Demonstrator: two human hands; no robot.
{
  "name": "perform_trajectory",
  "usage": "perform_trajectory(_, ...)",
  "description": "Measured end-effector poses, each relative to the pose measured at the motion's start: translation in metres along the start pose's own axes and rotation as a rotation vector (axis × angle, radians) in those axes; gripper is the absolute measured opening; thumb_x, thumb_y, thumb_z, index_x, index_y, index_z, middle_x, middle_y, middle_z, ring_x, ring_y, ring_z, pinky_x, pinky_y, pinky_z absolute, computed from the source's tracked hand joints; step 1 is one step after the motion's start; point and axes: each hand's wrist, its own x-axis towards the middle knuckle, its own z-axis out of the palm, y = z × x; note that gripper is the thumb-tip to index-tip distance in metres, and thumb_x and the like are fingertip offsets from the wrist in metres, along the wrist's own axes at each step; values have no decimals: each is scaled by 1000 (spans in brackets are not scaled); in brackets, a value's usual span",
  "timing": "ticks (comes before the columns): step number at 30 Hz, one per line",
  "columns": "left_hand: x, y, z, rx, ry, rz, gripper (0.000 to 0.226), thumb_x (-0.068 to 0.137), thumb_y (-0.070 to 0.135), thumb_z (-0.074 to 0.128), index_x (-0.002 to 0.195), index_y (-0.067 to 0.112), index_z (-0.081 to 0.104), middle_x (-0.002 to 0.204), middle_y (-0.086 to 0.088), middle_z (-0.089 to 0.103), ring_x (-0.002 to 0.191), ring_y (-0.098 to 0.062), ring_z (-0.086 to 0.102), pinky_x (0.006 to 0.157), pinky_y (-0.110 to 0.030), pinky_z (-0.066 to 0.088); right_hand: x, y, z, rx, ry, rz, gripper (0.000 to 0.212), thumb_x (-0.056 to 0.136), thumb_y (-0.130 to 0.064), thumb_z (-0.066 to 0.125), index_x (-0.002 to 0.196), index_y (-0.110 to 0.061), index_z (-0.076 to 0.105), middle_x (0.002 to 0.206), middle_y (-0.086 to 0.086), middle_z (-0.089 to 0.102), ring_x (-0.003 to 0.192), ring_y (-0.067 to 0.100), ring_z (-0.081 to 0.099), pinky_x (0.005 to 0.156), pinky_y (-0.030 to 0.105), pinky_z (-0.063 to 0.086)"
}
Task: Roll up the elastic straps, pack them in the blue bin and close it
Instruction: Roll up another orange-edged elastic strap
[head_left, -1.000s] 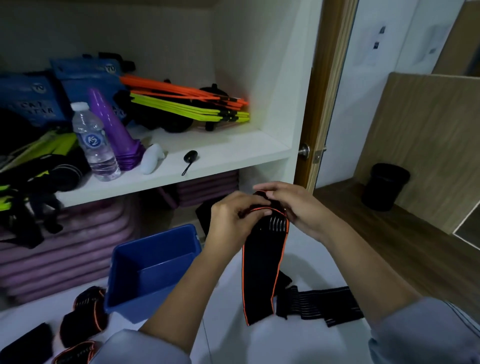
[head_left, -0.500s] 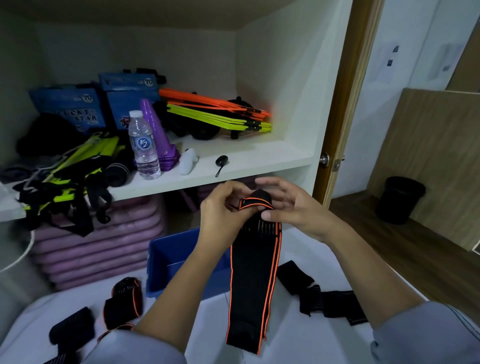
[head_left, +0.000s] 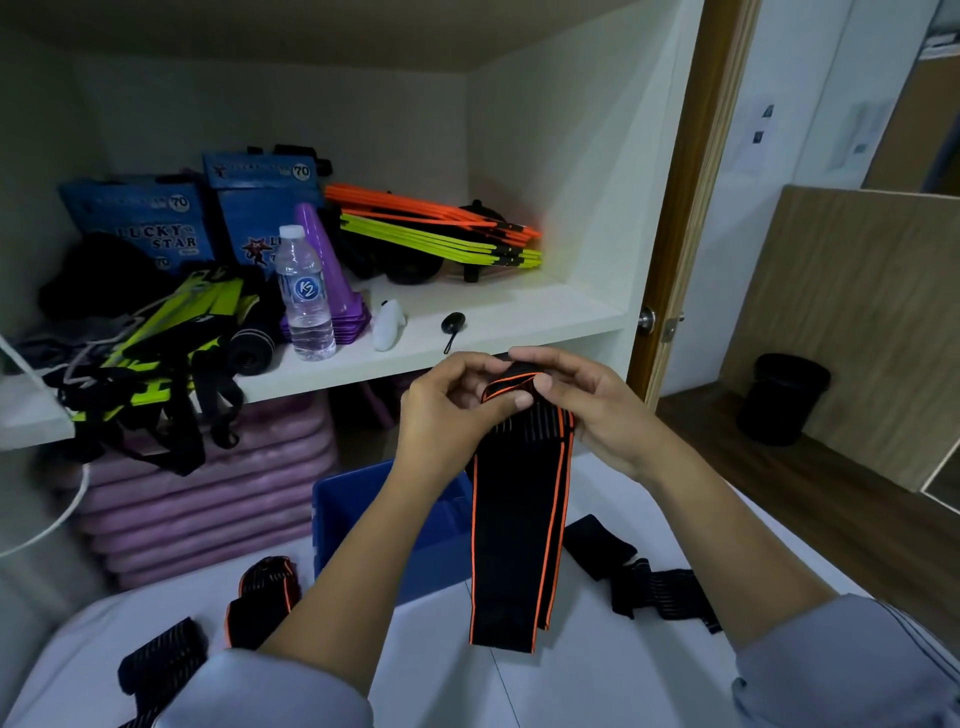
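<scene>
A black elastic strap with orange edges (head_left: 517, 525) hangs down in front of me. Its top end is folded over into a small roll, and my left hand (head_left: 447, 410) and my right hand (head_left: 587, 405) pinch that roll from either side. Behind the strap and my left forearm, the open blue bin (head_left: 358, 514) stands on the white floor. A rolled orange-edged strap (head_left: 265, 597) and a black rolled strap (head_left: 161, 660) lie at lower left. Another black strap (head_left: 639, 577) lies unrolled on the floor to the right.
A white shelf (head_left: 519, 317) carries a water bottle (head_left: 304, 296), purple cones (head_left: 324, 275), blue boxes, orange and yellow hurdles (head_left: 441, 234) and green-black gear. Purple mats (head_left: 208, 493) are stacked under it. A wooden door frame (head_left: 691, 208) and a black bucket (head_left: 784, 400) stand right.
The view tilted up, showing more of the shelf. Both hands kept hold of the strap's top and turned it over further; the hanging tail lifted off the floor.
</scene>
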Motion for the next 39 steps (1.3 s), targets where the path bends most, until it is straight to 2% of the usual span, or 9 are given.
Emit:
perform_trajectory(3,-5,-1,-4,-72,16,43,23,71,29,76,93,25,73,87,4,74,85,-15,69,78,-32,55,-1,0,4,-92,24,2,37,86,-21,55,122,-13,54,116,2,66,110,16,62,93,29,49)
perform_trajectory(7,-7,2,1,1,154,88,11,79,17,73,86,24,71,78,10,71,72,-9,65,67,-18,51,-2,2,11,-141,67,-11,49,82,-27,60,127,-12,48,129,5,58,120,13,56,108,40,39)
perform_trajectory(11,-9,2,2,1,231,81,8,80,14,71,85,18,66,72,9,66,65,1,58,62,-10,45,-5,10,22,-245,198,-62,40,82,-15,69,118,-12,52,116,6,63,104,16,65,93,35,52)
perform_trajectory(15,-11,2,1,-12,258,73,14,79,16,72,79,22,60,70,5,61,64,-6,52,62,-14,43,-6,8,39,-309,361,-219,22,82,-5,69,103,-7,65,94,-3,70,85,3,68,76,16,52)
perform_trajectory(21,-12,10,-3,42,336,76,35,79,18,72,68,25,39,59,5,34,52,-6,33,50,-16,31,-3,8,63,-243,467,-323,18,84,-3,66,99,-11,70,94,1,72,86,9,70,77,16,51)
perform_trajectory(25,-15,14,-11,92,314,170,21,73,25,77,84,27,58,66,3,44,58,-5,43,55,-13,35,-2,0,71,-275,573,-396,18,84,-1,65,96,-13,71,88,-9,70,83,0,68,75,10,49)
perform_trajectory(28,-17,12,-18,118,280,228,22,78,26,73,100,22,71,89,3,63,77,-5,59,70,-16,47,-3,-7,71,-323,578,-424,21,83,-1,66,97,-16,70,87,-14,69,84,-2,67,76,10,49)
perform_trajectory(32,-18,13,-20,125,316,266,12,85,18,66,93,17,74,88,9,68,89,-1,63,81,-22,52,-5,-11,73,-363,551,-438,22,82,-1,68,96,-17,71,88,-14,70,87,1,68,79,13,51)
perform_trajectory(39,-17,21,-14,171,466,344,7,85,14,66,87,15,73,81,17,61,82,9,58,73,-5,40,-7,-18,75,-365,554,-453,19,77,-5,73,93,-16,72,86,-12,70,80,0,68,75,13,52)
